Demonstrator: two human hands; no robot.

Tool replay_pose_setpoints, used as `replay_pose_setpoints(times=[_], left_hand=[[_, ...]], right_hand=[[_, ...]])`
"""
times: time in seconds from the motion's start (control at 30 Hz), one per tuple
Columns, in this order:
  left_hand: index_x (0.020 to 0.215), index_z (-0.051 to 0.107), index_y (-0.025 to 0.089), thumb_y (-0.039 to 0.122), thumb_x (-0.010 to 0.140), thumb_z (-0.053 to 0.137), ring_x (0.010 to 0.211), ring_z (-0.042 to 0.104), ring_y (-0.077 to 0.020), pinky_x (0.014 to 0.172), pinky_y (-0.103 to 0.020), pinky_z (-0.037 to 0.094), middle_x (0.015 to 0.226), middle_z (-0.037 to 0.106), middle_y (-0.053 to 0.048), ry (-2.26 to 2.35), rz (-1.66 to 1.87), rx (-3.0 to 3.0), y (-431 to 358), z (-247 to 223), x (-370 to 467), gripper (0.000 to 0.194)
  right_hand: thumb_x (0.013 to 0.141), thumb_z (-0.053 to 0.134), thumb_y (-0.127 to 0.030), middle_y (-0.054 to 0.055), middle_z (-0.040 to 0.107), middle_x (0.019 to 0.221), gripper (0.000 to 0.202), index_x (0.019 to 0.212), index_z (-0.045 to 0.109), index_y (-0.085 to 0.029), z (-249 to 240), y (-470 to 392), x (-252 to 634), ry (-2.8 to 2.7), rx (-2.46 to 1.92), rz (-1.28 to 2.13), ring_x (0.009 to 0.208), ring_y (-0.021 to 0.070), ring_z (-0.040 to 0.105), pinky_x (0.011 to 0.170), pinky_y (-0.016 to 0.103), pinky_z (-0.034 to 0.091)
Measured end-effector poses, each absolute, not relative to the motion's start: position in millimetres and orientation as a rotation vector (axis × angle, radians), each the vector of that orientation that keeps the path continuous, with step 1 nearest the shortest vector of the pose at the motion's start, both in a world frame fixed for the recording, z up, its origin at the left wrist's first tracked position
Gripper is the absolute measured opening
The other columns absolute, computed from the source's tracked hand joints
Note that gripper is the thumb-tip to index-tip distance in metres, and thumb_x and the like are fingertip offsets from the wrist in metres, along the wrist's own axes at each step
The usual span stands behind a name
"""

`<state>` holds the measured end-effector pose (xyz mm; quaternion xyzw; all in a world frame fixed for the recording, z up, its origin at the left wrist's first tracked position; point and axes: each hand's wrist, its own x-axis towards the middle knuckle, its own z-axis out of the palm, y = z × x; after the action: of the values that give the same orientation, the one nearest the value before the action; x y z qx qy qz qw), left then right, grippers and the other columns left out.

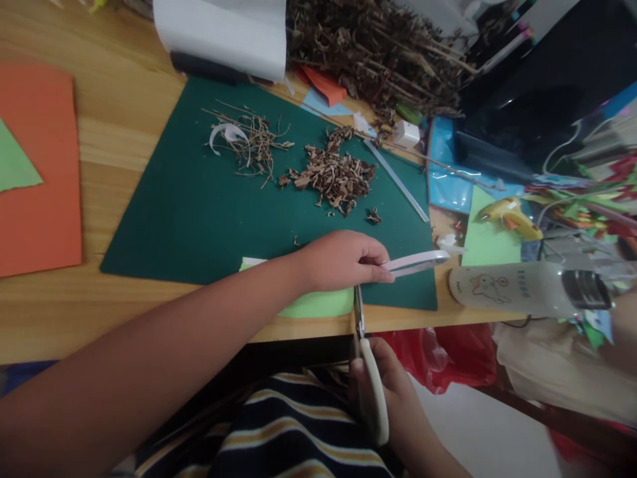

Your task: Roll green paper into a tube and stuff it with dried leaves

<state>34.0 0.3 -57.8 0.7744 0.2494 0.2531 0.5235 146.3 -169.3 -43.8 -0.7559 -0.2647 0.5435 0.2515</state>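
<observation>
My left hand [348, 260] reaches across the green cutting mat [159, 219], its thumb and fingers closed on a roll of white tape [418, 261] seen nearly edge-on. Below it, my right hand [395, 385] grips scissors [374, 392] with cream handles. Their blades point up toward my left hand, at the right end of a light green paper strip [318, 304]. A white strip [255, 261] shows along the paper's upper edge; my left forearm hides much of the paper. Farther up the mat lie crumbled dry leaves [338, 176] and a pile of thin stems [261, 143].
Orange paper [40, 212] lies at the left. Dried plants [368, 46] are heaped at the back beside a white roll [221, 36]. A clear stick [398, 179] rests on the mat. At the right are a yellow glue gun [510, 218] and a bottle [517, 289].
</observation>
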Motion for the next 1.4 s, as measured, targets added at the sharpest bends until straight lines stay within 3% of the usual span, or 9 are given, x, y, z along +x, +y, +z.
replay_pose_setpoints(times=[1.03, 1.23, 1.4], left_hand=[[0.071, 0.062, 0.015, 0.033, 0.074, 0.054, 0.061, 0.048, -0.0096, 0.054, -0.020, 0.031, 0.066, 0.056, 0.002, 0.569, 0.600, 1.808, 0.7, -58.1, 33.1, 0.020], [0.073, 0.062, 0.016, 0.029, 0.072, 0.055, 0.061, 0.046, -0.0090, 0.056, -0.020, 0.033, 0.064, 0.055, 0.003, 0.567, 0.618, 1.658, 0.4, -58.3, 33.1, 0.014], [0.067, 0.058, 0.014, 0.030, 0.071, 0.056, 0.054, 0.042, -0.0074, 0.054, -0.021, 0.033, 0.057, 0.048, 0.005, 0.630, 0.669, 1.419, 0.6, -55.1, 31.7, 0.016]], right_hand=[[0.068, 0.055, -0.053, -0.008, 0.038, 0.055, 0.037, 0.074, 0.037, -0.021, -46.3, -173.6, 164.9, -0.810, -1.977, 1.644, 0.046, 0.0060, 0.037, 0.044, 0.019, 0.031], [0.068, 0.053, -0.055, -0.004, 0.045, 0.062, 0.036, 0.081, 0.045, -0.022, -41.9, -192.2, 184.6, -0.990, -2.083, 1.381, 0.055, 0.0112, 0.042, 0.052, 0.023, 0.035], [0.066, 0.055, -0.055, -0.003, 0.045, 0.060, 0.038, 0.081, 0.045, -0.022, -36.3, -198.7, 213.4, -1.026, -2.045, 1.260, 0.052, 0.0114, 0.041, 0.048, 0.024, 0.033]])
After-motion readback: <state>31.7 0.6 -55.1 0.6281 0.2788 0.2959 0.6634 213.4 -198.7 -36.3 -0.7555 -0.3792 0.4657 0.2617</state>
